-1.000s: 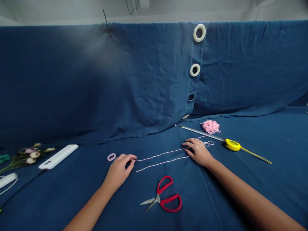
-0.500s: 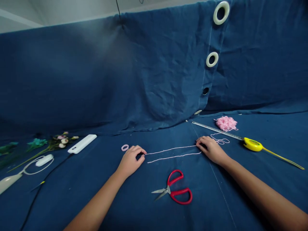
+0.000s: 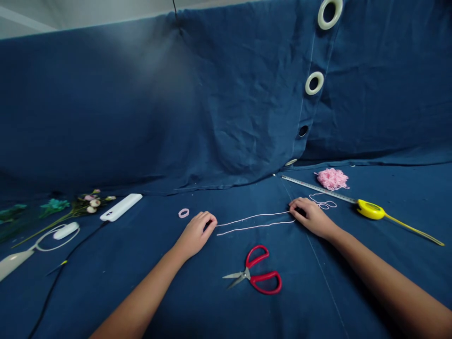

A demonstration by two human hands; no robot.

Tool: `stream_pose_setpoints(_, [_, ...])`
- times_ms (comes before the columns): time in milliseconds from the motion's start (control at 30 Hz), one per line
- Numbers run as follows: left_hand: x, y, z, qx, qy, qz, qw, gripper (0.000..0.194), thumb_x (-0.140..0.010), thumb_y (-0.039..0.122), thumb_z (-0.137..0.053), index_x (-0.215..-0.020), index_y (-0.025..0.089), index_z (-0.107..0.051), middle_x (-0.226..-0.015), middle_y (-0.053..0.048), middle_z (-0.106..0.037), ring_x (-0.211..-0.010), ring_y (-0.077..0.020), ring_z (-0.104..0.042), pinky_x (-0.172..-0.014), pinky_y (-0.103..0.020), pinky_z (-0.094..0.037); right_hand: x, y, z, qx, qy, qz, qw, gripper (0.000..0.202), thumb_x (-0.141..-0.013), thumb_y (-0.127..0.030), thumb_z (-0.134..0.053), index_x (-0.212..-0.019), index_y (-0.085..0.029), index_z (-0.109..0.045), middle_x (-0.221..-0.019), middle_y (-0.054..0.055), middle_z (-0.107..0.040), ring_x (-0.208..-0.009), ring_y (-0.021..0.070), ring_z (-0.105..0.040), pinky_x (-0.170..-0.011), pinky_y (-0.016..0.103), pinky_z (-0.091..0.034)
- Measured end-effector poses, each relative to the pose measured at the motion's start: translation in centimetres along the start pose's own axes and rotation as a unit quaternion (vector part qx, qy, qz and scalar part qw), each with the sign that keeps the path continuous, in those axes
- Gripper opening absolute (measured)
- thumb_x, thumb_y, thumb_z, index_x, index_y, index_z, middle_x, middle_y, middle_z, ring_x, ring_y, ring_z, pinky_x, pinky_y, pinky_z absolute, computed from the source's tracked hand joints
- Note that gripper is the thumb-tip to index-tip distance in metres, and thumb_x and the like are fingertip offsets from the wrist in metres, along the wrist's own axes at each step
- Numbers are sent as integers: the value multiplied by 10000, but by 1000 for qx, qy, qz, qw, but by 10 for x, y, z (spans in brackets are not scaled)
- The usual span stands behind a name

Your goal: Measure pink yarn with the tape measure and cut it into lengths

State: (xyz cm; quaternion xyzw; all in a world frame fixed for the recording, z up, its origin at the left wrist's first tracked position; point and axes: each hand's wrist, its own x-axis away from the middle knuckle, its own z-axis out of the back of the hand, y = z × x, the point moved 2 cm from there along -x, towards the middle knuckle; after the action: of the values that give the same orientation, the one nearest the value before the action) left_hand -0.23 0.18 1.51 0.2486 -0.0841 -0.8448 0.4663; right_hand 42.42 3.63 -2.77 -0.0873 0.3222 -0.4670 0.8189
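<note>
Two lengths of pale pink yarn (image 3: 256, 217) run side by side across the blue cloth between my hands. My left hand (image 3: 198, 231) pinches the left end of the farther strand, thumb and fingers together. At the other side my right hand (image 3: 310, 215) has its fingers closed on the yarn where both strands reach it. A pink yarn bundle (image 3: 332, 179) lies beyond my right hand, with a loose loop trailing near the knuckles. Red-handled scissors (image 3: 253, 275) rest partly open in front of the strands. A small pink ring (image 3: 183, 213) sits just left of my left hand.
On the right lies a yellow tape measure (image 3: 370, 210) with its blade pulled out. To the left are a white power strip (image 3: 121, 207) with a black cord, a white cabled device (image 3: 66, 230) and artificial flowers (image 3: 92, 203). A blue curtain (image 3: 141, 108) with grommets hangs behind.
My left hand has shifted slightly right and up, its fingertips drawing closer together at the yarn end. My right hand keeps nearly the same place. The whole view has tilted a little.
</note>
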Motion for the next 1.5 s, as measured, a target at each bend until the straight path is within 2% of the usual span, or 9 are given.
stream_pose_setpoints(133, [0, -7, 0, -32, 5, -11, 999, 144, -999, 339, -587, -959, 250, -692, -975, -28, -688, -942, -224, -596, -847, -355, -454, -1, 1, -1, 1, -7, -8, 1000, 226, -1018, -371, -501, -927, -256, -674, -1108, 86, -722, -1015, 279, -641, -933, 466, -495])
stream_pose_setpoints(300, [-1, -3, 0, -65, -22, -24, 997, 203, -1027, 329, -544, -901, 233, -672, -910, -32, -667, -894, -222, -578, -791, -345, -434, -1, 4, 0, -8, -7, -7, 1000, 239, -1024, -390, -493, -924, -255, -663, -1115, 84, -721, -1018, 274, -644, -939, 460, -492])
stream_pose_setpoints(533, [1, 9, 3, 10, -74, -28, 997, 243, -1046, 336, -501, -878, 221, -633, -890, -19, -645, -868, -201, -572, -843, -345, -434, 3, 13, 6, -63, -34, -29, 997, 261, -1014, -422, -505, -876, -247, -640, -1209, 80, -705, -1104, 275, -639, -1011, 471, -485])
stream_pose_setpoints(667, [1, 7, 5, 28, -71, -33, 997, 253, -1026, 358, -533, -868, 229, -683, -900, -30, -669, -897, -210, -590, -863, -353, -454, 3, 14, 7, -60, -44, -26, 997, 225, -985, -373, -539, -836, -243, -648, -1223, 81, -702, -1122, 279, -636, -1030, 485, -478])
stream_pose_setpoints(833, [-1, 5, 8, 74, -73, -20, 994, 359, -1065, 359, -441, -930, 247, -754, -946, -42, -709, -930, -209, -623, -914, -374, -474, 2, 14, 7, -61, -48, -19, 997, 201, -966, -318, -526, -817, -242, -637, -1215, 79, -701, -1121, 277, -634, -1029, 491, -478])
stream_pose_setpoints(1033, [1, 4, 9, 77, -58, -37, 995, 156, -933, 354, -667, -931, 249, -783, -937, -52, -720, -911, -216, -648, -860, -361, -516, 2, 13, 8, -54, -51, -17, 997, 184, -947, -294, -542, -809, -241, -652, -1215, 80, -693, -1127, 282, -631, -1032, 497, -471])
stream_pose_setpoints(1233, [0, -2, 6, 64, -62, -47, 995, 135, -931, 351, -688, -942, 284, -805, -891, -31, -716, -877, -202, -652, -822, -347, -510, 3, 14, 7, -53, -58, -24, 997, 195, -943, -292, -548, -788, -237, -652, -1223, 79, -681, -1138, 279, -623, -1017, 479, -475])
stream_pose_setpoints(1400, [-2, 6, 5, -9, -54, -80, 995, 185, -964, 291, -612, -856, 254, -758, -861, -30, -711, -858, -203, -627, -828, -356, -479, 2, 6, 8, -38, -37, -6, 999, 143, -943, -335, -586, -948, -254, -705, -1162, 80, -710, -1086, 282, -640, -1001, 475, -485])
stream_pose_setpoints(1500, [-2, 9, 6, -59, -50, -80, 994, 209, -988, 272, -559, -844, 235, -707, -887, -35, -697, -875, -211, -607, -825, -359, -455, 3, -5, 6, -8, -44, -5, 999, 244, -951, -444, -618, -1108, -284, -714, -1243, 89, -691, -1129, 305, -622, -1019, 509, -472])
